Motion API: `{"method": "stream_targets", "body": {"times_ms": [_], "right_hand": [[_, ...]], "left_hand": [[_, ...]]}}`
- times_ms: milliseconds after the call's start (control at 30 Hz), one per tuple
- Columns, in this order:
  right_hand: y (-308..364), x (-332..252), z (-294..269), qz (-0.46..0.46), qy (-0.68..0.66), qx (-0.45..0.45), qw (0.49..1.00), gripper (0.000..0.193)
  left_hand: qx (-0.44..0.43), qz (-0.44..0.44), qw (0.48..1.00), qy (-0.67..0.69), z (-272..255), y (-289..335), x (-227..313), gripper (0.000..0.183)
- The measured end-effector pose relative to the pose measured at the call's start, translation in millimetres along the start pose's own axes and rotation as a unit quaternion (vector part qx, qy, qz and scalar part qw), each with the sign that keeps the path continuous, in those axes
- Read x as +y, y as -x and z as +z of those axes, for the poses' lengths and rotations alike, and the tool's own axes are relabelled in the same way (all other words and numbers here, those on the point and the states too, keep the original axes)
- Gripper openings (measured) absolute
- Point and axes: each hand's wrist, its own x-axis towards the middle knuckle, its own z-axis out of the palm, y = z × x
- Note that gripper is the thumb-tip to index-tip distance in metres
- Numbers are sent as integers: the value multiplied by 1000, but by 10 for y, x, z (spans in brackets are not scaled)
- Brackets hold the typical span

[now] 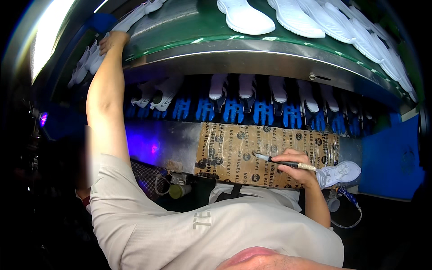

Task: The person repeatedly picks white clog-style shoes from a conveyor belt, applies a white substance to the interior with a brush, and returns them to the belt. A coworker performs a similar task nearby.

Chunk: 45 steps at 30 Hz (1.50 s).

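Both hands are busy at a shoe line, and they sit far apart. Up at the top left, the left hand [112, 41] stretches out on a fully extended arm to the edge of the green conveyor belt [180, 24], its fingers resting on or curled over a white shoe sole [130, 20] there; the grip itself is hidden behind the back of the hand, so how tightly it closes cannot be told. Low on the right, the right hand [300, 168] is closed around a slim brush [281, 162] with a dark handle and a pale grip, held nearly level with its tip pointing left over a sheet of brown printed cardboard [265, 153] fixed to the front of the machine. A thin tube [346, 222] hangs in a loop under that hand. Just right of it, a white shoe upper [343, 173] lies on its side, close to the knuckles but apart from the brush tip. More white soles [245, 18] lie in a row along the belt, which curves over a steel rim [252, 60]. Beneath the rim, white shoes sit upside down on a row of blue holders [234, 110]. Purple light glows on the metal panel [150, 146] to the left of the cardboard, and a blue wall [389, 159] stands at the right.
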Motion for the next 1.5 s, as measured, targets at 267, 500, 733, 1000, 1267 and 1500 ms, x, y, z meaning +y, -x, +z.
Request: {"method": "stream_targets", "body": {"times_ms": [267, 500, 733, 1000, 1267, 1500], "right_hand": [[-9, 64, 59, 35, -15, 2, 999, 28], [-66, -6, 114, 15, -26, 45, 999, 29], [-21, 191, 112, 35, -138, 198, 970, 22], [-130, 184, 218, 38, -371, 223, 901, 31], [-301, -222, 557, 67, -180, 122, 974, 22], [-880, -426, 928, -42, 20, 145, 988, 25]], "left_hand": [[20, 70, 997, 6, 192, -576, -1737, 82], [122, 109, 967, 195, -330, 709, -1879, 75], [-128, 82, 408, 900, -251, 2088, -2286, 65], [-377, -49, 374, 846, 307, 4135, -1843, 63], [-608, -209, 304, 703, 548, 5412, -1970, 89], [-590, -81, 288, 750, 464, 5425, -1669, 82]]}}
